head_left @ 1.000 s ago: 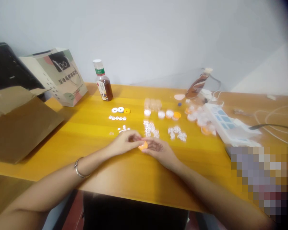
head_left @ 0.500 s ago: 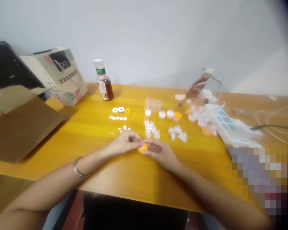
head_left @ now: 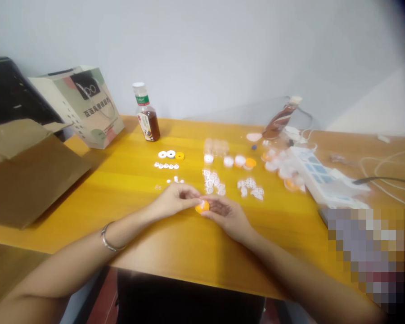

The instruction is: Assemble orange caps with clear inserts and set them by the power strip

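Between the fingertips of my left hand (head_left: 178, 198) and my right hand (head_left: 227, 216) is a small round orange cap (head_left: 202, 207) with something pale on its face. Both hands are closed on its edges, just above the table. Beyond my left hand lie small white pieces (head_left: 176, 179) and a row of several small white parts (head_left: 166, 166). Two white rings and one orange ring (head_left: 179, 156) sit behind them. Past my right hand are two groups of white patterned pieces, one on the left (head_left: 210, 182) and one on the right (head_left: 251, 188).
Behind stand white and orange caps (head_left: 240, 161), clear containers (head_left: 216, 147) and a drink bottle (head_left: 147, 119). At left are a cardboard box (head_left: 37, 175) and a paper bag (head_left: 94, 108). A white-and-blue tray (head_left: 319, 173), a tilted bottle (head_left: 280, 119) and cables (head_left: 380, 166) are at right.
Both hands stay closed on the orange cap, which looks slightly turned, with its face more toward me. The rest of the table looks the same.
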A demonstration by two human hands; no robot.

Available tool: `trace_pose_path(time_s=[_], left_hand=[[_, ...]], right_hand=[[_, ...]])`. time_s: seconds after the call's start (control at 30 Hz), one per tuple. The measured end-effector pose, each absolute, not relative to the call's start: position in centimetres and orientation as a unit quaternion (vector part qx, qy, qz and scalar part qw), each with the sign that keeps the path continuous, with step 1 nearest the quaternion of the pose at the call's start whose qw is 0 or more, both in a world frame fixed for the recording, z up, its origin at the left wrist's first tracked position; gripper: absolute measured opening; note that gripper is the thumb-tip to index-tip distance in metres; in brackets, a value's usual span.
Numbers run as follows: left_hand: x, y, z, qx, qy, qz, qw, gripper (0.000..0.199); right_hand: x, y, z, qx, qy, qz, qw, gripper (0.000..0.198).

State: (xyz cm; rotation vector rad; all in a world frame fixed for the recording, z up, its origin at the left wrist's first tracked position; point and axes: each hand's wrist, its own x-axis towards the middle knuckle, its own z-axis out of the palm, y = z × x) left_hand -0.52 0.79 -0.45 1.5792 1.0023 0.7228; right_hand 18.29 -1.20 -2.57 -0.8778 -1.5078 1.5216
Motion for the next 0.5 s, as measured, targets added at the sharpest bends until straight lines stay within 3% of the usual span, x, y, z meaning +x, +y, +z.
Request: trace_pose_path(time_s=[0.13, 0.27, 0.5], left_hand=[[-0.23, 0.53, -0.38, 0.665, 0.409, 0.306, 0.544, 0.017], [0.14, 0.28, -0.53, 0.692, 0.425, 0.329, 0.482, 0.012], [0.43, -0.25, -0.68, 0.730, 0.422, 0.346, 0.410, 0.014]], right_hand=[[18.31, -1.41, -2.49, -0.346, -0.625, 0.571, 0.404, 0.027], [18.31, -1.50, -2.45, -0.348, -0.645, 0.539, 0.415, 0.026], [18.32, -1.41, -1.92, -0.339, -0.597, 0.605, 0.404, 0.016]])
